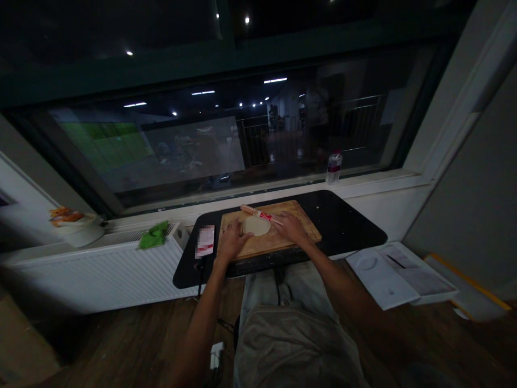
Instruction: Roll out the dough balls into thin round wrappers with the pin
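A round, flat piece of dough (257,226) lies on a wooden cutting board (297,210). Across its far right side rests a rolling pin (258,213) with a red and white label, slanting down toward the right. My right hand (291,227) grips the near right end of this pin. At the dough's left edge is my left hand (232,240), its fingers apart and its thumb touching the rim of the dough.
The board sits on a black tabletop (347,226). A phone-sized item (205,241) lies left of it. A water bottle (333,167) stands on the windowsill. A green cloth (153,235) and a bowl (83,230) rest on the radiator; an opened white box (404,275) is at right.
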Tool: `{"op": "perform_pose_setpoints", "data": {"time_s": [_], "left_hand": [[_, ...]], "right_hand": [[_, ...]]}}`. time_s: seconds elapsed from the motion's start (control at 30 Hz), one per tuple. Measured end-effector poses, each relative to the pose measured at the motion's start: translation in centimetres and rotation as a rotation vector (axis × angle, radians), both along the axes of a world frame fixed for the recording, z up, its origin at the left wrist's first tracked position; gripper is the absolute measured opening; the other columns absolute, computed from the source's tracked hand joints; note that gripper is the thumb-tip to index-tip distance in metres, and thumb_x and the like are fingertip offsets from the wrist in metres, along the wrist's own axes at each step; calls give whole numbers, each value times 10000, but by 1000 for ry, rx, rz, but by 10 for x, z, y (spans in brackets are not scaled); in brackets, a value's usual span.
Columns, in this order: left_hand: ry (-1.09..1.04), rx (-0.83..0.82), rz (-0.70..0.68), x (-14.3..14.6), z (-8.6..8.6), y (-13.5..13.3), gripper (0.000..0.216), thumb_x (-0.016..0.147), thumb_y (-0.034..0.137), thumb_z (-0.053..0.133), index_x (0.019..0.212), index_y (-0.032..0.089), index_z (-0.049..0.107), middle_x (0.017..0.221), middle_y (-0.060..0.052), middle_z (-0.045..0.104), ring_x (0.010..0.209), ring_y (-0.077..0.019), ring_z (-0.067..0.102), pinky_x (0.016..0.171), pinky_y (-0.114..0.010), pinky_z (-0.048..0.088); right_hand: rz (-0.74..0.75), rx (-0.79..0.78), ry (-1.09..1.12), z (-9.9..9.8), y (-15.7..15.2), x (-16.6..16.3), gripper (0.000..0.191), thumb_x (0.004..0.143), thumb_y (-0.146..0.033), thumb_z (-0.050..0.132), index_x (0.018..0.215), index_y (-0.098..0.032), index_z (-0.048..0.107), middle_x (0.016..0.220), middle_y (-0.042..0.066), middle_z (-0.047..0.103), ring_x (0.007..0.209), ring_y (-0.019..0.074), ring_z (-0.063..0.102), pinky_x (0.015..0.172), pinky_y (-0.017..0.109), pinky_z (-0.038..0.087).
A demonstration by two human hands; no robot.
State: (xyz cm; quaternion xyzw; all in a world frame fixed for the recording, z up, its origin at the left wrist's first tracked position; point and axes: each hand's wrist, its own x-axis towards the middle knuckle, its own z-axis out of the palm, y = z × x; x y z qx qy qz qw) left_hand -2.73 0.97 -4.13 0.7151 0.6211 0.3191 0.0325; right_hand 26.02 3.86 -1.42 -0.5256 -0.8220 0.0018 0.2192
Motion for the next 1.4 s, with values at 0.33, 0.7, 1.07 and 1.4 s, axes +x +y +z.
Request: {"op": "perform_pose_setpoints", "data": {"time_s": [0.33, 0.7, 1.07, 1.4], "left_hand": [[-68, -49, -44, 0, 1, -5, 839, 1020, 485, 773, 1718, 191, 414, 1553, -201, 713, 1493, -397, 639, 1281, -572, 462], [-103, -42, -70, 0, 6, -8, 759, 1004, 457, 761, 1659, 187, 489, 1573, -201, 683, 1523, -396, 598, 1296, -584, 449], [-189, 39, -37, -7, 5, -3, 470, 1016, 249, 598, 1474, 182, 680, 1238, -128, 843, 1218, -310, 772, 1174, -500, 578], [-151, 14, -72, -5, 8, -8, 311, 1031, 247, 630, 1307, 209, 770, 1240, -111, 863, 1204, -289, 804, 1149, -454, 598]], "right_hand": [[8, 11, 13, 1, 0, -1, 428, 1180, -443, 547, 1505, -282, 774, 1347, 133, 787, 1242, 280, 702, 1095, 336, 518], [23, 31, 12, 7, -4, -1, 390, 1175, -404, 552, 1432, -266, 811, 1286, 136, 801, 1213, 290, 715, 1042, 335, 542], [8, 20, 29, 5, -4, -2, 406, 1172, -422, 557, 1460, -273, 802, 1275, 135, 798, 1183, 288, 723, 1006, 333, 549], [11, 31, 56, -2, 1, -1, 426, 1176, -455, 560, 1506, -296, 776, 1342, 125, 792, 1236, 282, 710, 1083, 343, 529]]}}
